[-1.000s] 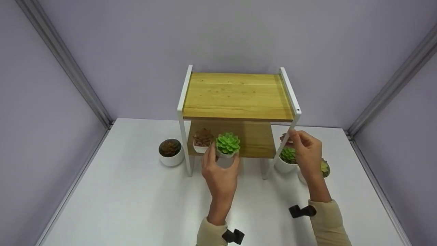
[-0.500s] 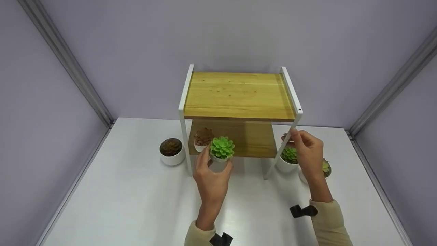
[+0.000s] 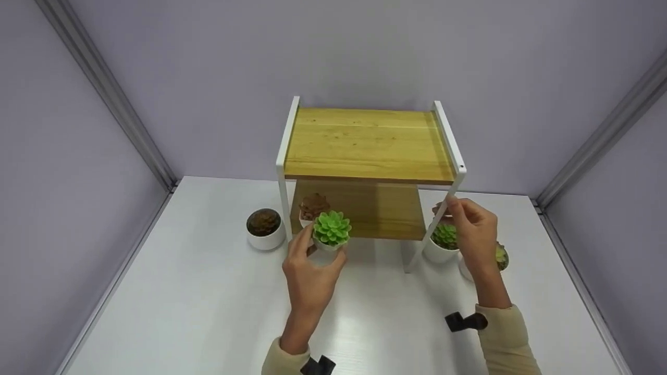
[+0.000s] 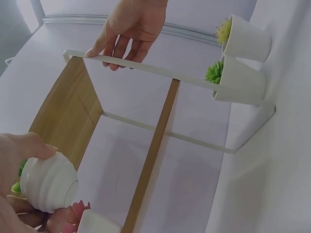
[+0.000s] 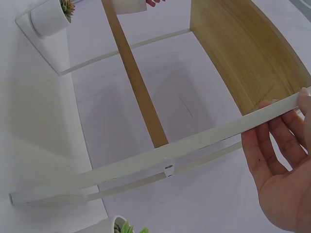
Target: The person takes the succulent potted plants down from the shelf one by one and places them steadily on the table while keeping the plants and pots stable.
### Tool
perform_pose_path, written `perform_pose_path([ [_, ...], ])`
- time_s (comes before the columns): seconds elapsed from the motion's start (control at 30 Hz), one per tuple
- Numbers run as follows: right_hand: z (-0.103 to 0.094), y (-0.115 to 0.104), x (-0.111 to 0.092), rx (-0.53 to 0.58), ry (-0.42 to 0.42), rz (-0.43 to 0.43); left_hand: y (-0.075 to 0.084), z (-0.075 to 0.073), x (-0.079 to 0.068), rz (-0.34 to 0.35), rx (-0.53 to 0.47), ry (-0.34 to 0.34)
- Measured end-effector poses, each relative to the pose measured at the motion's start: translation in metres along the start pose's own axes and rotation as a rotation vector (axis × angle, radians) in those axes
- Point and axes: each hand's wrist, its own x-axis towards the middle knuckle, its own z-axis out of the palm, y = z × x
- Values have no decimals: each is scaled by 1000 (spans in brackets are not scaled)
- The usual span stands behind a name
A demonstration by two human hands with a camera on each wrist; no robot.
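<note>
My left hand holds a small green succulent by its ribbed white pot, thumb on one side and fingers on the other. The plant is upright in front of the lower shelf board of a two-tier wooden shelf rack. With my right hand I grip the rack's white right front post, the thumb on its front and the fingers behind it, just under the top board. On the lower board's left end sits a reddish succulent, partly hidden behind the held plant.
A dark brown succulent in a white pot stands on the white table left of the rack. To the right are a green potted succulent and a yellow-green one, partly covered by my right arm. Walls enclose the table.
My left hand has drawn the green succulent leftward and slightly toward me, away from the lower board's middle. The right hand keeps its grip on the post. The view shifted slightly.
</note>
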Motion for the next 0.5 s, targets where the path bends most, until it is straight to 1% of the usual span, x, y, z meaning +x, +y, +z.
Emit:
perform_pose_path([
  [0.3, 2, 1, 2, 28, -13, -8, -5, -18, 5, 3, 30, -45],
  [0.5, 2, 1, 1, -5, -10, 10, -10, -32, 8, -4, 34, -75],
])
